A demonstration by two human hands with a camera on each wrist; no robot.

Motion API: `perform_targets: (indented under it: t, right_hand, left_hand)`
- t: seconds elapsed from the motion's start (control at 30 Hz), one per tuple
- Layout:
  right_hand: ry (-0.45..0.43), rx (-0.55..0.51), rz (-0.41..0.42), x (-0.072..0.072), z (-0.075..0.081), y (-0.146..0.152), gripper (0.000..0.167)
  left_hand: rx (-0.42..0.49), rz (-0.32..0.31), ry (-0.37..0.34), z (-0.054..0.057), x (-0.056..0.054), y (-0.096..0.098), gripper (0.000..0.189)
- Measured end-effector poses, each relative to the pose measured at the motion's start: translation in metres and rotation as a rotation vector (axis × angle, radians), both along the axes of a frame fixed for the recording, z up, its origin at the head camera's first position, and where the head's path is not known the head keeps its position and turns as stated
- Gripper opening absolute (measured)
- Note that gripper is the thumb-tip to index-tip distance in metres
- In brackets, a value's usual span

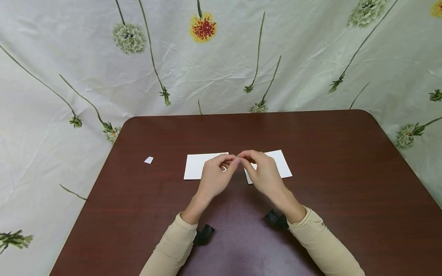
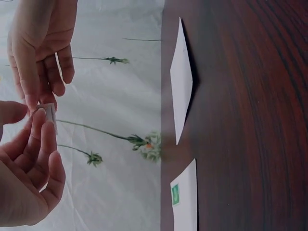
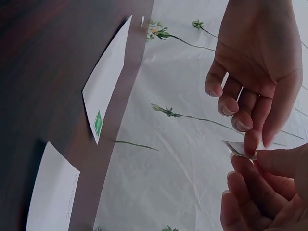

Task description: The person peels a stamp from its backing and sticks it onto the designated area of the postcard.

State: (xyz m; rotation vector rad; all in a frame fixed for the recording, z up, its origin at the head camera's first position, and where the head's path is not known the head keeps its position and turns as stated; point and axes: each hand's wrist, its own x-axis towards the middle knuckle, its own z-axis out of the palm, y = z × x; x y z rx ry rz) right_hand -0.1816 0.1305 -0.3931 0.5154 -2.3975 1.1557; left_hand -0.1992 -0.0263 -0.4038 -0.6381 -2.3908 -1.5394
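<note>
My left hand [image 1: 216,174] and right hand [image 1: 264,172] meet at the fingertips above the table, between two white envelopes. Both pinch a small pale paper piece [image 2: 50,113], stamp-sized, between thumb and fingers; it shows edge-on in the right wrist view, and its printed face, if any, is hidden. Partly behind the left hand lies the left envelope [image 1: 194,167], which bears a green stamp [image 3: 98,123] near one corner. The right envelope [image 1: 282,163] lies at a slant behind the right hand; a row of small printed circles shows on it in the right wrist view.
A small white paper scrap [image 1: 149,160] lies on the dark brown table [image 1: 138,218], left of the envelopes. Behind the table's far edge hangs a white flowered cloth [image 1: 221,69]. Dark straps [image 1: 204,234] show at the sleeves.
</note>
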Motion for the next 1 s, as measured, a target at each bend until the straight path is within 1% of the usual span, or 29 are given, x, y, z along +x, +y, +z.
perform_targets:
  t: [0.23, 0.4, 0.57, 0.77, 1.0]
  right_hand:
    - [0.082, 0.04, -0.016, -0.0002, -0.0036, -0.0011, 0.01]
    - [0.103, 0.066, -0.006, -0.0002, -0.0061, -0.002, 0.012]
    - [0.126, 0.066, 0.003, -0.0017, -0.007, -0.0022, 0.011]
    - [0.104, 0.01, 0.03, -0.0032, -0.0071, -0.0008, 0.014]
    - [0.061, -0.053, 0.049, -0.0035, -0.0066, -0.0006, 0.012]
  left_hand:
    - [-0.01, 0.007, -0.014, -0.0012, 0.0, 0.0012, 0.009]
    - [0.007, -0.011, -0.025, -0.0018, -0.0004, 0.0007, 0.01]
    - [0.026, -0.043, -0.053, -0.0008, -0.0012, -0.0012, 0.012]
    - [0.029, -0.059, -0.071, 0.0004, -0.0017, -0.0023, 0.011]
    - [0.026, -0.061, -0.08, 0.0004, -0.0013, -0.0027, 0.011]
